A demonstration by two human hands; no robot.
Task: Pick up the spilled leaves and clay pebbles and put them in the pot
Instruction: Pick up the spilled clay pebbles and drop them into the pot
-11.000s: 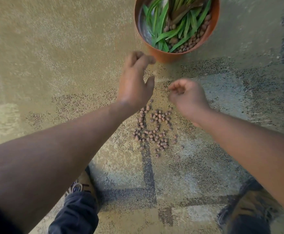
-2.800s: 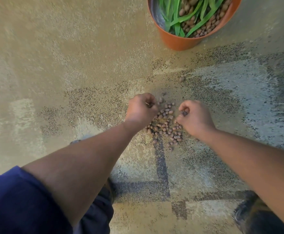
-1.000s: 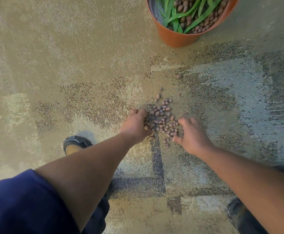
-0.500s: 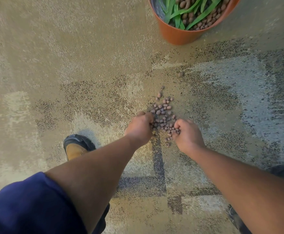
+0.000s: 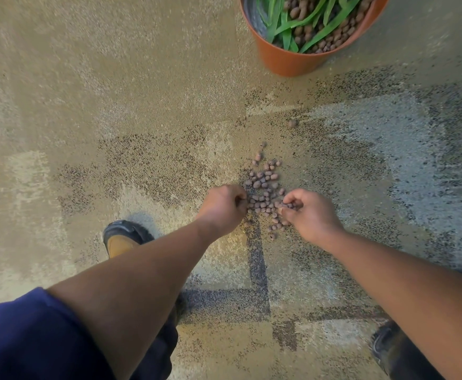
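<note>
A small heap of brown clay pebbles [image 5: 264,185] lies on the patterned carpet. My left hand [image 5: 223,207] rests at the heap's left edge, fingers curled tight around pebbles. On the right side of the heap, my right hand [image 5: 308,212] is cupped, with several pebbles showing in its curled fingers. One stray pebble [image 5: 292,123] lies apart, toward the pot. The terracotta pot [image 5: 287,60] stands at the top right, filled with green leaves [image 5: 284,30] and pebbles. No spilled leaves show on the floor.
My left shoe [image 5: 121,238], tan with a black toe, stands left of my left forearm. My right shoe [image 5: 386,349] is at the bottom right. The carpet [image 5: 114,91] stretches flat on all sides.
Both hands have closed inward on the near part of the heap, gathering pebbles into curled fingers. The view has shifted slightly, and the pot sits a little lower in frame.
</note>
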